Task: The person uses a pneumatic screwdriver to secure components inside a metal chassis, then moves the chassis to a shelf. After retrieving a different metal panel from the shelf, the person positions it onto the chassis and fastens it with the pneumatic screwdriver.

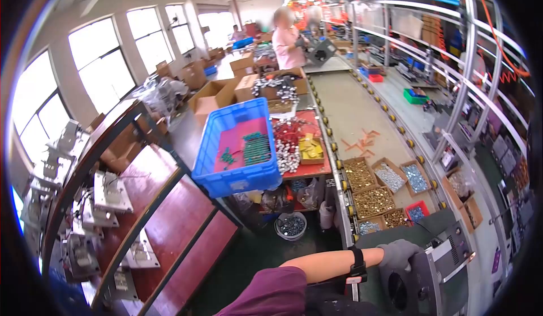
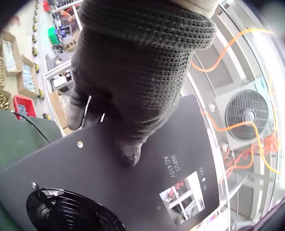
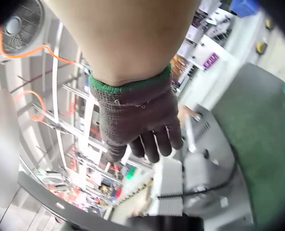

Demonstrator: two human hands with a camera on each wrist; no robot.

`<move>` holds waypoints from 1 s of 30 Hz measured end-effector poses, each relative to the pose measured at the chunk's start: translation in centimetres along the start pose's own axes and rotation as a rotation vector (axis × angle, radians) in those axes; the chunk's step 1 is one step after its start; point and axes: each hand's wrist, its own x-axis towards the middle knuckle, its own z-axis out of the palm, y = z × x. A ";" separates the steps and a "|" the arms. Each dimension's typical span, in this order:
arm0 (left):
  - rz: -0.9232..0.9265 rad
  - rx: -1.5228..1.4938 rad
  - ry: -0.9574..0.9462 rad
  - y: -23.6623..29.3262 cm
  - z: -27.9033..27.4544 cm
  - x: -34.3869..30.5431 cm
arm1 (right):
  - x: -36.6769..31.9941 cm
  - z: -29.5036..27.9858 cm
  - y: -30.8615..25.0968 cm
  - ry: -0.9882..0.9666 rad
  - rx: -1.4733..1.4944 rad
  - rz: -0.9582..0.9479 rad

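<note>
My gloved left hand [image 1: 397, 255] grips the top edge of a dark metal machine casing [image 1: 421, 282] at the lower right of the head view. In the left wrist view the thumb [image 2: 131, 153] lies on the panel face, while the fingers reach over behind its edge. That panel [image 2: 99, 154] carries a black round fan grille [image 2: 70, 211] and the print "INPUT AC 415V". My right hand [image 3: 142, 125], also gloved, shows only in the right wrist view. Its fingers hang loosely, holding nothing, above a white finned block [image 3: 169, 185] and a black cable [image 3: 214, 185] inside the machine.
Beyond the green mat [image 1: 367, 285], cardboard trays of brass fittings [image 1: 373, 201] and a red tray of small parts [image 1: 417, 210] stand on the roller line. A blue crate [image 1: 237, 183] sits to the left. Further up, another person [image 1: 289, 44] handles a similar casing [image 1: 321, 53].
</note>
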 end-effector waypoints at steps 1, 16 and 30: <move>-0.014 -0.001 0.023 -0.4 0.2 -0.2 | -0.1 1.0 -0.9 -0.005 -0.048 -0.013; -0.112 0.127 0.194 -2.3 -1.4 -12.0 | -1.3 7.6 -6.0 0.077 -0.541 0.009; 0.450 0.601 -0.083 10.0 3.6 -4.2 | -8.7 5.4 0.3 0.152 -0.752 0.165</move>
